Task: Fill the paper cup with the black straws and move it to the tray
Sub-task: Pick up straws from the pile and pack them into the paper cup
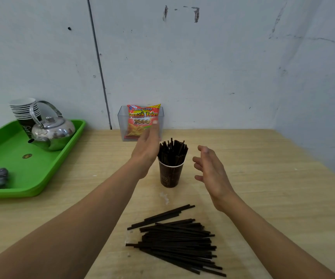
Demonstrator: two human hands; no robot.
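Black straws (pixel 172 151) already crowd the cup (pixel 170 174) at table centre between the open, empty left hand (pixel 147 147) and right hand (pixel 211 168); a pile (pixel 178 240) at six o'clock remains, the tray (pixel 21 178) at nine waits.

Both my bare forearms reach forward from the near edge. My left hand (pixel 147 147) is raised, flat, fingers extended together, slightly blurred. My right hand (pixel 211 168) is spread, fingers loosely curled, palm facing left. Neither holds anything.
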